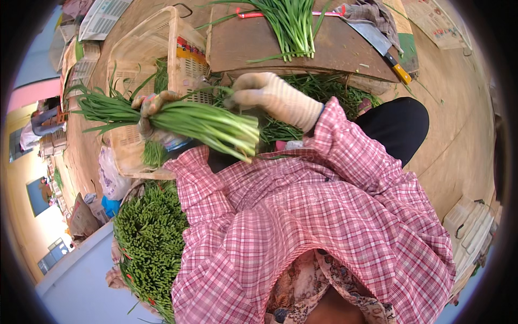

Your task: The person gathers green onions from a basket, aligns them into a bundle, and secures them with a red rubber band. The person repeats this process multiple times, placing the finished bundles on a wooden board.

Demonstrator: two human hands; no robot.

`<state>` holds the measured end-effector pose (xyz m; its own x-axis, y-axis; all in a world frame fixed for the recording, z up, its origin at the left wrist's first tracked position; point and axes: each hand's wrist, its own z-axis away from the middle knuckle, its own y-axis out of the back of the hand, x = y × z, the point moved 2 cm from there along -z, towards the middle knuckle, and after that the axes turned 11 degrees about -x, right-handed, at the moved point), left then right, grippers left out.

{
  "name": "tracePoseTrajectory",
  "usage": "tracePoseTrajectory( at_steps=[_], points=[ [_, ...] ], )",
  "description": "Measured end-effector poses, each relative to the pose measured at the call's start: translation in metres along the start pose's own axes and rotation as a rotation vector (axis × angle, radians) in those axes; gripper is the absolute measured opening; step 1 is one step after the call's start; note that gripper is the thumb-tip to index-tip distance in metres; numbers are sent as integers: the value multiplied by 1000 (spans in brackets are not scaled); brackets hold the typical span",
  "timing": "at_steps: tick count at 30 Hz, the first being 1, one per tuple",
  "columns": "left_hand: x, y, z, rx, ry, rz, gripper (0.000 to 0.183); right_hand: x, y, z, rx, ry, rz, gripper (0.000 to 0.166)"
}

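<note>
My left hand [150,108], in a stained patterned glove, grips a bunch of garlic chives [202,123] around its leafy part. The pale cut ends point right, towards my lap, and the leaf tips fan out to the left. My right hand [279,96] wears a cream knitted glove and is curled just above the pale ends. A single chive leaf [208,90] runs from the bunch to its blurred fingertips, which look pinched on it. Ahead, a second bunch of chives [293,30] lies on a brown board [238,46], across a red strip [330,13].
A cleaver [374,38] with a black-and-yellow handle rests by a checked cloth [378,18] at the board's right. Loose chive leaves [319,87] are heaped below the board. A plastic crate [141,40] stands at left, near a basket of tightly packed chives [151,239]. Another person [42,121] sits far left.
</note>
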<state>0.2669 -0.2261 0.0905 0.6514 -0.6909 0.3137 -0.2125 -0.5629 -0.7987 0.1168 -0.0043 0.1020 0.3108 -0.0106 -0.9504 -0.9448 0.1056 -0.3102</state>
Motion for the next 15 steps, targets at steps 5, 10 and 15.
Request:
tracePoseTrajectory(
  at_steps=[5, 10, 15],
  points=[
    [8, -1, -8, 409, -165, -293, 32, 19, 62, 48, 114, -285, 359, 27],
    [-5, 3, -11, 220, -65, -171, 29, -18, 37, 60, 420, -176, 600, 48],
    [-26, -7, -19, 170, -39, -187, 31, -5, 17, 39, 346, -171, 164, 39]
  ],
)
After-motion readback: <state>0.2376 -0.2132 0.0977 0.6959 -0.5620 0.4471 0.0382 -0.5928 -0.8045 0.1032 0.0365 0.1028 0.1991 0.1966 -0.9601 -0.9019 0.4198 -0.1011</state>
